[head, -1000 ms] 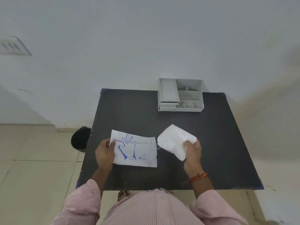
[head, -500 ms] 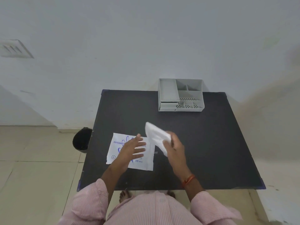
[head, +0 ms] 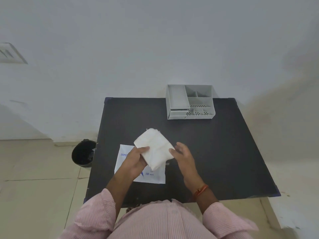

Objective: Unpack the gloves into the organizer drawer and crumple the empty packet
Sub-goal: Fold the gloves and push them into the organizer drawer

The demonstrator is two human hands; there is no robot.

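Note:
A white folded stack of gloves (head: pixel 154 148) is held above the black table (head: pixel 215 152). My left hand (head: pixel 137 160) grips its lower left edge. My right hand (head: pixel 183 155) touches its right side with fingers spread. Under them lies the flat white packet (head: pixel 155 176) with blue print, partly hidden by my left hand and the gloves. The grey organizer (head: pixel 189 102) stands at the table's far edge, its small drawer (head: pixel 177 113) at the lower left of its front slightly pulled out.
A black bin (head: pixel 83 153) stands on the tiled floor left of the table. A white wall rises right behind the organizer. My pink striped sleeves fill the bottom of the view.
The glove stack went from my right hand to over the packet, where my left hand took hold of it. My left hand lifted off the packet. My right hand's fingers loosened.

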